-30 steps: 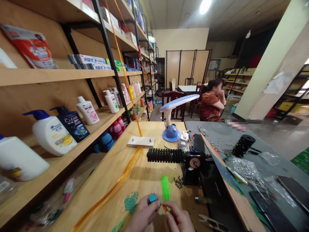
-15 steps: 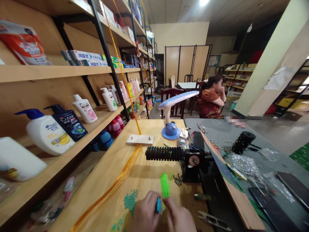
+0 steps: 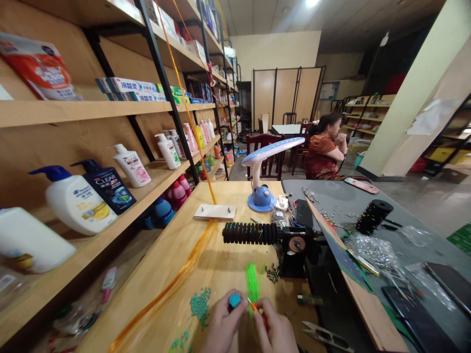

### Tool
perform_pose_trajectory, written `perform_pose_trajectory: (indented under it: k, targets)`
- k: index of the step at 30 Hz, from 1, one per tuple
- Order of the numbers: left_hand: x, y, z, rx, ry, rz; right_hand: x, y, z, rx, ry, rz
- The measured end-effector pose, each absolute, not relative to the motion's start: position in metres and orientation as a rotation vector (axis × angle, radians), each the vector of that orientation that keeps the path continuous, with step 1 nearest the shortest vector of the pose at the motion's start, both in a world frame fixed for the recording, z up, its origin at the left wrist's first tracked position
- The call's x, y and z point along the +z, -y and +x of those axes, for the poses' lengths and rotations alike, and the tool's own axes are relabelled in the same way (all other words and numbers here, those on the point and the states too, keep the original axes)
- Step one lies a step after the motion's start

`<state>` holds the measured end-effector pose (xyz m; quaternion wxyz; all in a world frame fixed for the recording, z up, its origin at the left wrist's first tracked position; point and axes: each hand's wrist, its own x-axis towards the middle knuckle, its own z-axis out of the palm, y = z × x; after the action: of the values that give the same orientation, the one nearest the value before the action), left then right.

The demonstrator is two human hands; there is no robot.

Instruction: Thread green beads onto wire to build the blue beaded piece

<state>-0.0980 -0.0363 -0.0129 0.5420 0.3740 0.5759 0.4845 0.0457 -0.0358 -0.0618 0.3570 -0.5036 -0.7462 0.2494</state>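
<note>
At bottom centre of the frame: left hand pinched shut on a small blue bead, right hand closed on green filaments. Best done with bead steady, strand tip aimed squarely at it, grip close to the tip.

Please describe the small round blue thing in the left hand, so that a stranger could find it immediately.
Start at the wooden table and go to its near edge, where two hands meet. The left hand pinches a small blue cap, beside the neon green strands. It is the only round, bright blue piece there; the teal beads nearby are much tinier and loose.
</note>
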Motion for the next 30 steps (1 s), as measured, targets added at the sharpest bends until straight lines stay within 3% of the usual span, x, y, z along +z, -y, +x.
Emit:
perform_pose_trajectory:
  k: [15,30]
  targets:
    - [-0.021,0.033,-0.097,1.131,-1.249,0.778,-0.047,0.031,0.056,0.880,1.921,-1.169]
    - [-0.035,0.034,-0.095,1.153,-1.275,0.776,-0.049,0.034,0.053,0.892,1.821,-1.210]
